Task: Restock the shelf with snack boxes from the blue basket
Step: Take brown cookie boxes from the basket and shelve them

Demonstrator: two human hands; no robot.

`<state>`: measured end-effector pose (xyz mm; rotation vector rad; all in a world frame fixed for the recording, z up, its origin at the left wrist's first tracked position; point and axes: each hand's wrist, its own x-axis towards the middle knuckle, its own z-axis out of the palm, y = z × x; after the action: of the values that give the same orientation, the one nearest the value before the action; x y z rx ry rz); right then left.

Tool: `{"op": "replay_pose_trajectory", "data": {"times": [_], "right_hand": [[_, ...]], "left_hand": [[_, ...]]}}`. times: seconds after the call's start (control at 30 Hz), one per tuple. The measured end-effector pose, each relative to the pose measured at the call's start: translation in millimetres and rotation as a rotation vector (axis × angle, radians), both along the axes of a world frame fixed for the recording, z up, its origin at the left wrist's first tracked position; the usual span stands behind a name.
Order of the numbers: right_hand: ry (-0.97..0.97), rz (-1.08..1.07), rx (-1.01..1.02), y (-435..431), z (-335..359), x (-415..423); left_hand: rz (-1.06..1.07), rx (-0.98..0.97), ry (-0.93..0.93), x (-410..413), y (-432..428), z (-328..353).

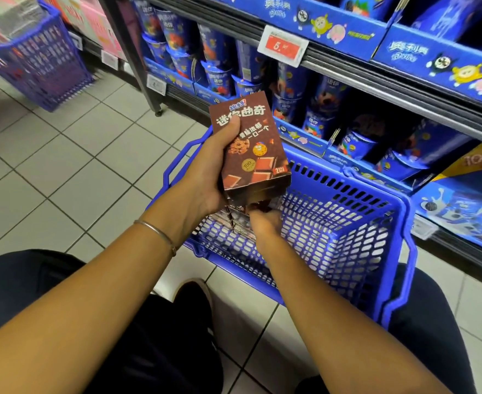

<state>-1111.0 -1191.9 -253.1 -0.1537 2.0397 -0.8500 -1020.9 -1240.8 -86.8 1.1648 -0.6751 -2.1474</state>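
Note:
My left hand [208, 169] grips a brown cookie box [251, 146] upright above the blue basket [347, 223], thumb across its front near the top. More boxes seem stacked under it in the same grip. My right hand [264, 224] reaches down into the basket, its fingers on the brown boxes [235, 220] lying at the basket's near-left corner; the held box hides its fingertips. The shelf [376, 81] on the right carries blue snack cups and blue cartons.
A second blue basket [38, 64] with pink packs stands on the tiled floor at the far left. A shelf upright [137, 66] rises between it and the blue snack shelves. A red price tag [282, 46] hangs on the shelf rail. My knees frame the near basket.

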Motion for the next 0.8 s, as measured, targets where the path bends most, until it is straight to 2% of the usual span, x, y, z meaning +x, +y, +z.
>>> {"op": "replay_pose_trajectory", "data": {"times": [0.2,0.47,0.57,0.8], "right_hand": [[-0.056,-0.123,-0.016,-4,-1,-4],[-0.307,-0.249,-0.257,18,18,-28],[-0.416,-0.224,-0.362,39,35,-38],[-0.309,-0.225,-0.553,67,78,-62]], "left_hand": [[0.006,-0.008,-0.015,-1,0,0],[-0.008,-0.009,-0.040,-3,-2,-1],[0.011,0.001,-0.062,-2,-7,-1],[0.066,-0.016,-0.167,7,-20,3]]}}
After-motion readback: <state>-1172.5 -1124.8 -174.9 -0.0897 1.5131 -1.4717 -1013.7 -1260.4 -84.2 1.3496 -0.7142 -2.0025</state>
